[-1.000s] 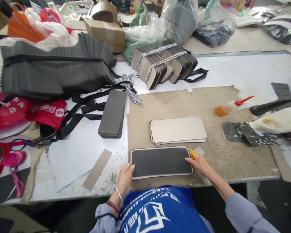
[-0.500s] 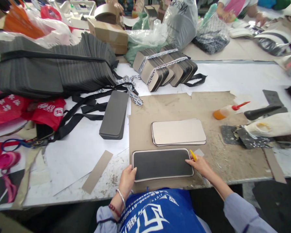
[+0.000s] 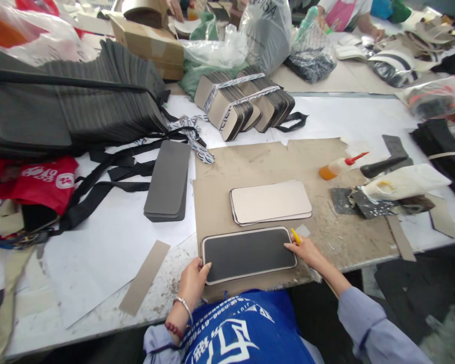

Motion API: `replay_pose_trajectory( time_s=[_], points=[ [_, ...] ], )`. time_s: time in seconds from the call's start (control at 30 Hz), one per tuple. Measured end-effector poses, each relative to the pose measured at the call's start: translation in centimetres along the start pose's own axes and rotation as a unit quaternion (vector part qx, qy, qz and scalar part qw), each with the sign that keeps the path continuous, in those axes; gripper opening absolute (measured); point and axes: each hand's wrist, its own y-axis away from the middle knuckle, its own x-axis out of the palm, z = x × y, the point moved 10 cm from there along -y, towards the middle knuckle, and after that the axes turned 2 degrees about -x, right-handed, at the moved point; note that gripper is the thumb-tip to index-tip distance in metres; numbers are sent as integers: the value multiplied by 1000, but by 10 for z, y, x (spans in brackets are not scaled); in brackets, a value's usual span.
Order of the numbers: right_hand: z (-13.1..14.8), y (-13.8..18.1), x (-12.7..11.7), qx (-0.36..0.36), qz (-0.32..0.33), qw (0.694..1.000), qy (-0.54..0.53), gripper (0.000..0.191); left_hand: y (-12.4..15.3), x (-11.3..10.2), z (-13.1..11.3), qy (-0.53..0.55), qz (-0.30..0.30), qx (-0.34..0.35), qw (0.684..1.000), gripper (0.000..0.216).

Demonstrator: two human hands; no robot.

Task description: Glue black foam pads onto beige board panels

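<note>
A dark grey rounded rectangular panel [image 3: 250, 255] with a light border lies on brown cardboard [image 3: 246, 162] at the table's front edge. At its left end my left hand [image 3: 192, 278] is closed on the edge, thumb on top and fingers underneath. My right hand [image 3: 305, 249] pinches the upper right corner, thumb on the dark face. A slim yellow tool [image 3: 295, 236] sticks up from the same hand; its lower part is hidden. Just beyond the panel is a small stack of beige rounded boards [image 3: 271, 202]. A stack of dark grey pads [image 3: 169, 179] lies further left.
Strapped bundles of grey pads [image 3: 98, 101] and beige boards [image 3: 246, 103] stand behind. To the right are a glue bottle [image 3: 339, 167] with a red tip and a white-wrapped item [image 3: 405, 182]. A beige strip [image 3: 144, 278] lies at left. A co-worker's hand [image 3: 377, 34] shows across the table.
The view has swung a little to the right, so things sit further left in it. Both hands keep their hold on the panel, with the yellow tool still in the right one.
</note>
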Motion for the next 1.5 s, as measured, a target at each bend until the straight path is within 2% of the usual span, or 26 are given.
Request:
replay_pose_trajectory(
  time_s=[0.57,0.97,1.5],
  points=[
    [-6,-4,9,-17,26,999,13,10,-3,5,11,-33,-15,4,999,29],
    [0,-4,11,-32,41,997,48,16,-2,4,16,-26,-29,-14,999,28],
    [0,-8,8,-45,15,998,48,14,3,-2,4,-26,-41,-15,999,25]
  ],
)
